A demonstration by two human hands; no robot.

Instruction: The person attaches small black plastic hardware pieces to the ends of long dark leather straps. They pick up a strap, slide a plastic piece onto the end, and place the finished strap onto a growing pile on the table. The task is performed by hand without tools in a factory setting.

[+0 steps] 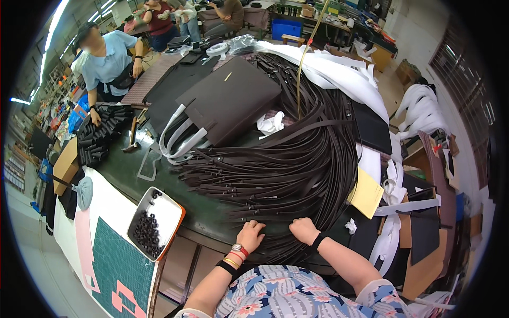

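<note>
A large bundle of long dark brown leather straps (318,159) sweeps across the green table (201,204) in front of me, with metal fittings near its left ends. At the near edge of the bundle my left hand (250,237) is closed, thumb and fingers pinched by the end of a strap. To its right my right hand (305,231) is curled closed over the near straps. One dark brown strap (277,224) seems to stretch between both hands; the fingers partly hide it. Behind the bundle lies a dark brown handbag (233,100) with wrapped handles.
A white tray (175,209) of small black rings stands at left, above a green cutting mat (119,265). A hammer (131,139) lies farther back. Yellow paper (367,193) and white strips (389,212) sit at right. A co-worker (108,58) handles black rolled pieces (103,132) at far left.
</note>
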